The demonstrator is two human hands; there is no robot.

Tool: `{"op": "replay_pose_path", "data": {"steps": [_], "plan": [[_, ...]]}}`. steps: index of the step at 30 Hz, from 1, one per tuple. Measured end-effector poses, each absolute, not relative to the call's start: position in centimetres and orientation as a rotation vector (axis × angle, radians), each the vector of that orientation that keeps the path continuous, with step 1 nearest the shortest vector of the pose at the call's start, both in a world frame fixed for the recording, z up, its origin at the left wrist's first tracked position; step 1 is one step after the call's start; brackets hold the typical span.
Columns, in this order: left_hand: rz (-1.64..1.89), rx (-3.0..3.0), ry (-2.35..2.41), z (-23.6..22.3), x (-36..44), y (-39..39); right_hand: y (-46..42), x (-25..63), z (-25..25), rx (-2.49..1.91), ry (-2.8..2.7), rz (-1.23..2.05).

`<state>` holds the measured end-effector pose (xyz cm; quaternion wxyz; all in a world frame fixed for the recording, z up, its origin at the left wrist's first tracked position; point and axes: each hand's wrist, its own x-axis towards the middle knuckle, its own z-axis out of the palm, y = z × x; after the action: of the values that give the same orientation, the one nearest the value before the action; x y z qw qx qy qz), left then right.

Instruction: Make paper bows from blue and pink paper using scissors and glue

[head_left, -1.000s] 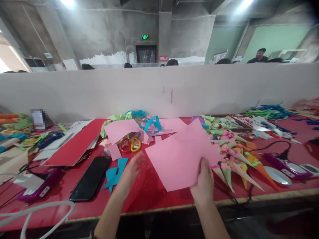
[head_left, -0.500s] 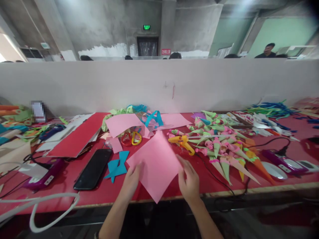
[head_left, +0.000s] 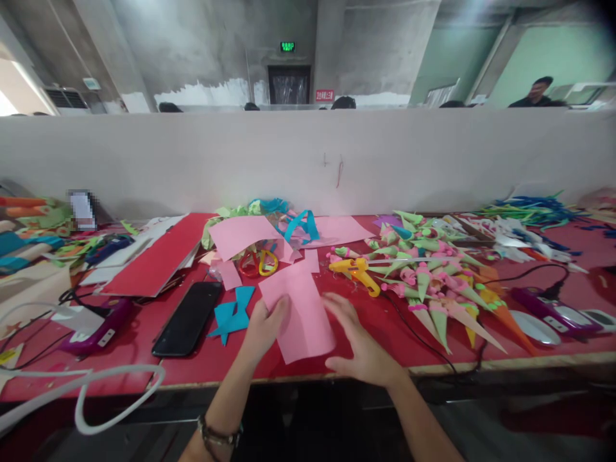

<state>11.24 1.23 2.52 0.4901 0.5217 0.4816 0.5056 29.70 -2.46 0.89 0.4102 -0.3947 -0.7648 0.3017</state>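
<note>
Over a red table (head_left: 139, 340); pinching the pink paper (head_left: 304, 321) in the left hand (head_left: 262, 330), apparently to steady it; with the right hand (head_left: 363, 346) spread wide, gripping nothing, beside the paper's curled edge

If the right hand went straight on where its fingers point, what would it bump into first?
Most likely the pink sheet that the left hand holds. The right hand looks very near its edge, though depth is hard to judge.

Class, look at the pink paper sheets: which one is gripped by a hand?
The foremost pink sheet: the left hand pinches its left side, thumb on top. The other pink sheets lie farther back, with no hand on them.
</note>
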Motion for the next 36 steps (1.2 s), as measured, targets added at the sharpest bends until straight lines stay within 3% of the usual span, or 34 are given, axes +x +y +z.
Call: {"op": "replay_pose_path", "data": {"steps": [8,17,25,36], "plan": [[1.050,1.534,1.036,4.0,11.7,0.7,-0.2,26.9,2.3,-1.016,-1.120,1.282],[0.909,1.451,1.061,3.9,10.5,0.4,-0.1,26.7,3.0,-1.001,-1.010,1.229],[0.418,1.353,0.797,3.2,9.4,-0.8,-0.2,26.9,3.1,-1.014,-1.009,1.181],[0.413,1.425,0.896,2.5,10.0,-0.4,0.1,26.9,3.3,-1.073,-1.051,1.109]]}}
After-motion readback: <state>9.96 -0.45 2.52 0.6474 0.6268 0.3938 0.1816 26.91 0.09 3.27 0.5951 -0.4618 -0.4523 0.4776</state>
